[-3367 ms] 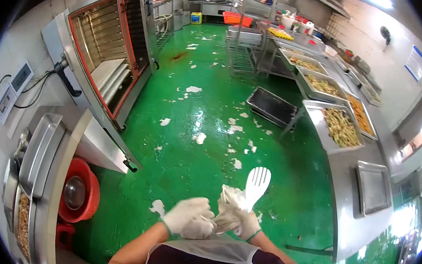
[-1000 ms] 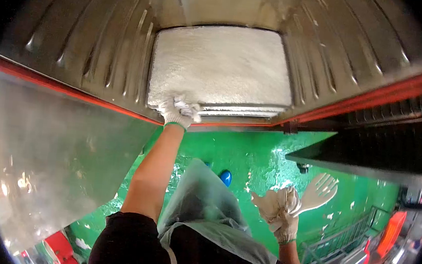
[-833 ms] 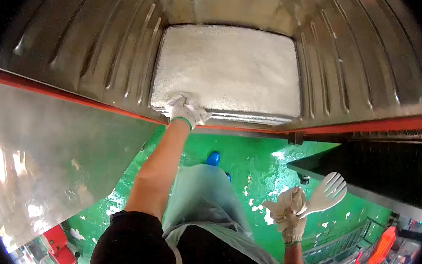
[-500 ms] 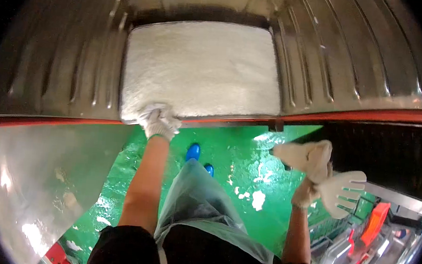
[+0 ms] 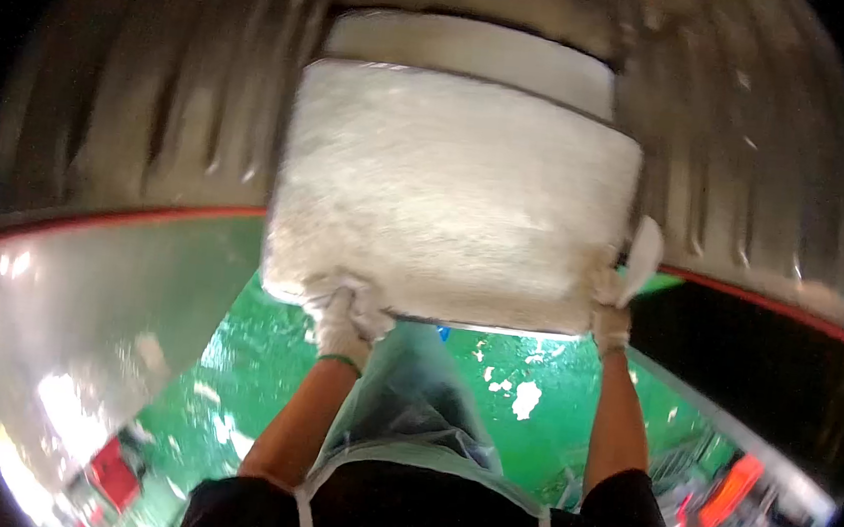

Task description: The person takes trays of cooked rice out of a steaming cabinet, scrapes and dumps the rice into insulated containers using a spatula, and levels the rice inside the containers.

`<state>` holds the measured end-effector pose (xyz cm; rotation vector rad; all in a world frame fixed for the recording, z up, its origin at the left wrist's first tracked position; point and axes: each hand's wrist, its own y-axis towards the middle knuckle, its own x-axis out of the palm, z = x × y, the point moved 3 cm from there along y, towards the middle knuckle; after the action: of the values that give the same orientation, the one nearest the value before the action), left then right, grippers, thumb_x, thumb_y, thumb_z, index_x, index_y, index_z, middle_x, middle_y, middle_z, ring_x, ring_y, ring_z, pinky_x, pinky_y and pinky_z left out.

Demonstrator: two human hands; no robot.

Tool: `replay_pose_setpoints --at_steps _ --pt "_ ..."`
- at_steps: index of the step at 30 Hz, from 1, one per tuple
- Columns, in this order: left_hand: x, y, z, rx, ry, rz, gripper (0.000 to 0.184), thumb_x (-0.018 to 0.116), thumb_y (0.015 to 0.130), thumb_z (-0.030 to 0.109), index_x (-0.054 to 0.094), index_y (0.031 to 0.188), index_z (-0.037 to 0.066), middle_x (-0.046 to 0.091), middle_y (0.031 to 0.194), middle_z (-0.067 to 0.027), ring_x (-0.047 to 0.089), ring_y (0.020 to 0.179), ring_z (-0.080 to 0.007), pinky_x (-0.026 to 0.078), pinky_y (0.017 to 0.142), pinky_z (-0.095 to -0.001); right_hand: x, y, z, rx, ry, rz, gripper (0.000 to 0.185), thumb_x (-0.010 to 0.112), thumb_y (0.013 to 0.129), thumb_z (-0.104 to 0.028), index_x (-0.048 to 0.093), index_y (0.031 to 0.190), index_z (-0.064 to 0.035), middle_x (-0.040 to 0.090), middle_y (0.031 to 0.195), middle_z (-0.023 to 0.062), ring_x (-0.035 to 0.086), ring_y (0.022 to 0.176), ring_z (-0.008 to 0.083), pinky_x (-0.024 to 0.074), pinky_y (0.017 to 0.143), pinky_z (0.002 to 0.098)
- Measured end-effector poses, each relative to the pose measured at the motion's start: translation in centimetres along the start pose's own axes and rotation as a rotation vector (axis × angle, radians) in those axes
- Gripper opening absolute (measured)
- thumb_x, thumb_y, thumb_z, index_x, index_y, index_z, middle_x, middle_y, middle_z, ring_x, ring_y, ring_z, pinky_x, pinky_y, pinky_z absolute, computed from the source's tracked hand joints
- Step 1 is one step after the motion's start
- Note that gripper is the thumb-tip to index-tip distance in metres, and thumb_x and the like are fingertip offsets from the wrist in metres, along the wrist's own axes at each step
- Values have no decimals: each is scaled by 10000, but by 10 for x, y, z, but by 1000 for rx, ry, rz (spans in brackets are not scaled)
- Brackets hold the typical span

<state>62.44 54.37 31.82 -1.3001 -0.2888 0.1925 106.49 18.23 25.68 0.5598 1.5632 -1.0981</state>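
Observation:
A shallow metal tray (image 5: 497,328), filled with a white, grainy layer that looks like rice (image 5: 459,186), sticks out of a metal cabinet towards me. My left hand (image 5: 341,327), in a white knit glove, grips its front left edge through a folded cloth (image 5: 370,309). At the front right corner, my gloved right hand (image 5: 611,310) is closed on the tray's side. A white plastic paddle (image 5: 644,255) stands up beside that hand; its slotted end, seen earlier, is blurred or turned away. Cloth at the right fingers is hard to make out.
Behind the tray, a second white surface (image 5: 471,52) shows inside the cabinet, whose ribbed walls (image 5: 226,96) flank it. The open metal door (image 5: 84,334) is on the left. Wet green floor (image 5: 550,405) lies below, and a rack with an orange item (image 5: 731,494) stands lower right.
The tray has come out of the cabinet towards me, uncovering the surface behind it. My right hand has moved from the lower right onto the tray's right corner; my left has come back with it.

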Motion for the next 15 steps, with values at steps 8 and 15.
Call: replay_pose_setpoints --at_steps 8,15 --pt "17 -31 6 69 -171 -127 232 653 901 185 527 1077 101 617 801 -53 612 570 -188 473 383 -326 -73 22 -27 151 301 71 276 630 868 -130 626 1120 -19 668 1068 18 615 962 197 501 784 346" --pt "-37 3 66 537 -251 -169 422 691 880 267 544 1221 66 660 970 -102 675 839 -227 574 718 -342 -153 0 -108 189 665 84 489 649 884 -371 576 1247 -51 646 1164 196 606 1082 321 466 954 382"
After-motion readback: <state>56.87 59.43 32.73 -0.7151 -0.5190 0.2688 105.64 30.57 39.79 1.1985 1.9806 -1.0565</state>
